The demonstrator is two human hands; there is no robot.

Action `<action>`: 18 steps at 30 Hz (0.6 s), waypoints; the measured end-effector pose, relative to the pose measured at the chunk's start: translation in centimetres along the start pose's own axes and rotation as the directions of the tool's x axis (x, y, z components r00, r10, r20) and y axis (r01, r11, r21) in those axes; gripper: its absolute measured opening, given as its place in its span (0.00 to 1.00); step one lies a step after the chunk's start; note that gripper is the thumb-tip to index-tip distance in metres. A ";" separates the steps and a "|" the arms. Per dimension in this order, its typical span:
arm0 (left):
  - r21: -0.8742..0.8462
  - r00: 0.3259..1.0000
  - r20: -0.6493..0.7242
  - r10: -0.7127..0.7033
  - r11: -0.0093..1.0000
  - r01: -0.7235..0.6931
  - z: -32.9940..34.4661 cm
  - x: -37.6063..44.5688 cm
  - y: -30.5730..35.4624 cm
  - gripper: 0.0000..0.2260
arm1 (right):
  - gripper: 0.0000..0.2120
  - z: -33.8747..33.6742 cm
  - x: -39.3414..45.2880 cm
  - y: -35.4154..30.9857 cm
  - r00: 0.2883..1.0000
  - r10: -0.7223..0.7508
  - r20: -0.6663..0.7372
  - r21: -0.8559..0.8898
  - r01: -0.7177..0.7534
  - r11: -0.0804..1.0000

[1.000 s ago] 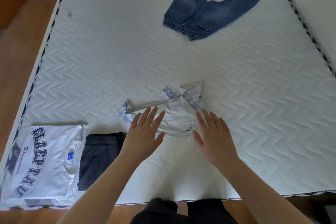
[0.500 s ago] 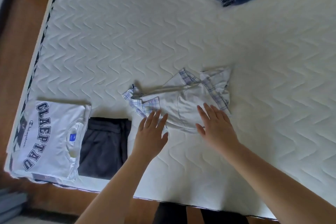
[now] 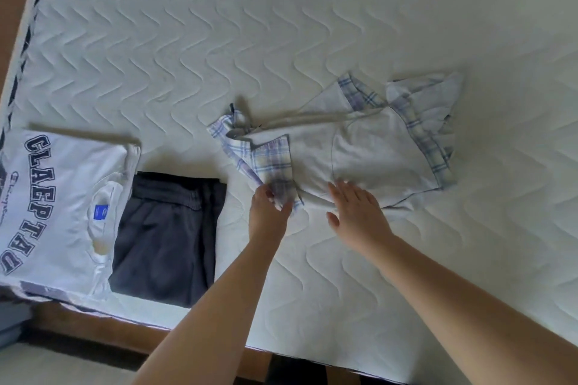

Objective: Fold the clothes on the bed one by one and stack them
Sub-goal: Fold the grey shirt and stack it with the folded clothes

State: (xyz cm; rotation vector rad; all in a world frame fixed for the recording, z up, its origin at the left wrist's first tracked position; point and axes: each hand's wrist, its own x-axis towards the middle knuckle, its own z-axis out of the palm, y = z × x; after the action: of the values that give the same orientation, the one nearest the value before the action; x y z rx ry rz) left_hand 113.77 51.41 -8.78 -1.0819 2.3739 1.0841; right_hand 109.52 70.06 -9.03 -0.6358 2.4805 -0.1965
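The left hand [image 3: 268, 209] is pinching the plaid edge of the pale shirt [image 3: 353, 150]; the right hand [image 3: 355, 212] is lying flat, fingers straight, on its near hem. The shirt is lying on the mattress [image 3: 219, 40], right of the folded dark shorts [image 3: 165, 234] and white printed tee [image 3: 53, 206].

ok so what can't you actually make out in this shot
Head view, the only one:
- Left hand: its fingers curl into the plaid edge of the pale plaid-trimmed shirt, so the fingertips are hidden by cloth.
- White folded t-shirt with navy lettering: cut off by the left frame edge; the small script print is too blurred to read.
- Dark grey folded garment: its type cannot be told, and the t-shirt covers its left side.
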 end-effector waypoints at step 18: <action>-0.217 0.953 0.060 0.296 0.936 -0.277 -3.7 -4.8 4.9 0.04 | 0.10 -2.9 -1.8 -3.9 0.977 0.055 -0.208 0.727 0.117 0.676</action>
State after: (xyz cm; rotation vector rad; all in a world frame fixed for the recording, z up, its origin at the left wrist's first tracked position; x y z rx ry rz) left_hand 113.40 53.15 -1.18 -0.7378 2.4386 1.4750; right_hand 110.74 67.51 -4.66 -0.2998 2.2818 -1.2762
